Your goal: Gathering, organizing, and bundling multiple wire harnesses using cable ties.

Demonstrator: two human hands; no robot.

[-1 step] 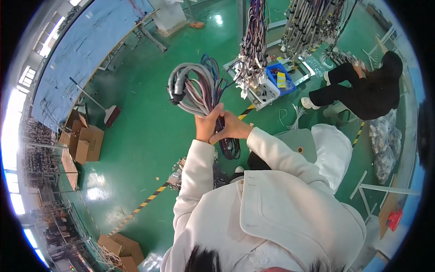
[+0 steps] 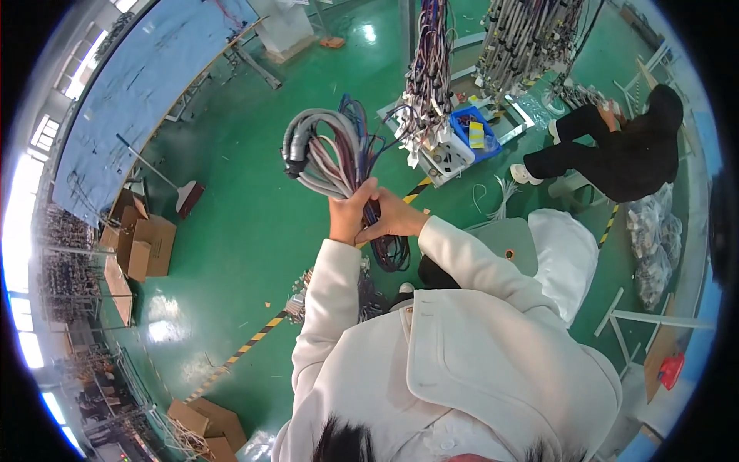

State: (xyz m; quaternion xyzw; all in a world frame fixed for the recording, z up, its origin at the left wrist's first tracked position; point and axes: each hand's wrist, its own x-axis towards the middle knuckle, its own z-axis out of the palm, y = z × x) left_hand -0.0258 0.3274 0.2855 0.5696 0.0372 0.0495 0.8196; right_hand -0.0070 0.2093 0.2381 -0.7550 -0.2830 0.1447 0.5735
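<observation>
A coiled wire harness [image 2: 348, 163] is held up in front of my body, over the floor. Its upper part is a thick loop of grey cable with a black fitting, along with pink, maroon and blue wires. Dark wire loops hang out below my hands. My left hand [image 2: 348, 215] is closed around the narrow middle of the bundle. From the other side, my right hand [image 2: 400, 215] grips the same place, its thumb reaching across toward my left hand. The fingers behind the bundle are partly hidden.
Harnesses [image 2: 431, 77] hang from a rack ahead, above a blue bin [image 2: 476, 135]. A seated person in black [image 2: 635, 150] is at the right. Cartons [image 2: 158, 242] and a broom [image 2: 188, 199] stand left. White bundled ties [image 2: 504, 199] lie near a white sack [image 2: 566, 262].
The harness's upper loop has tipped slightly to the left. Both hands keep their grip, with barely any shift.
</observation>
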